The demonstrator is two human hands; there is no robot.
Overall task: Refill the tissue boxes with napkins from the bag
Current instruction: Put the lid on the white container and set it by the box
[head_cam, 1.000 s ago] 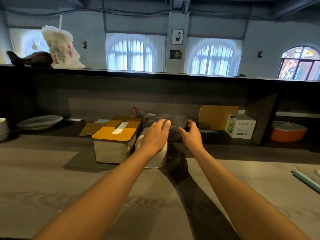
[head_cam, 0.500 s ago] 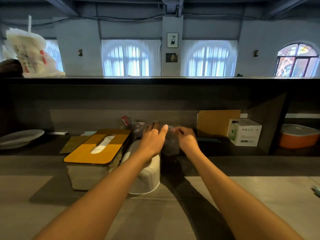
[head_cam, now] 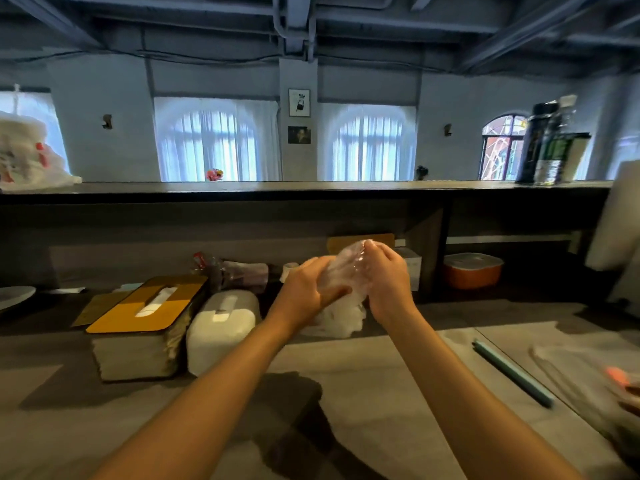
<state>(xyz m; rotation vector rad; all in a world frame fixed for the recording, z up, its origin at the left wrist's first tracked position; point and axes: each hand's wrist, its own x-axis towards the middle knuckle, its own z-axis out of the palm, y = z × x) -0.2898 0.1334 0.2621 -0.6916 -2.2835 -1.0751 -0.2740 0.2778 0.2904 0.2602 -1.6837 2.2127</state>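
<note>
Clear napkin bag (head_cam: 341, 289) upright behind two tissue boxes: yellow-lidded box (head_cam: 145, 327), white box (head_cam: 221, 327).

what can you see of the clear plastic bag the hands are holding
The clear plastic bag of white napkins is thin, crinkled and see-through, with a pale bundle showing inside. It is held upright above the grey counter, right of the white rounded tissue box. The left hand grips its side, and the right hand pinches the gathered top. Its lower end is near the counter; whether it touches is unclear.
</note>
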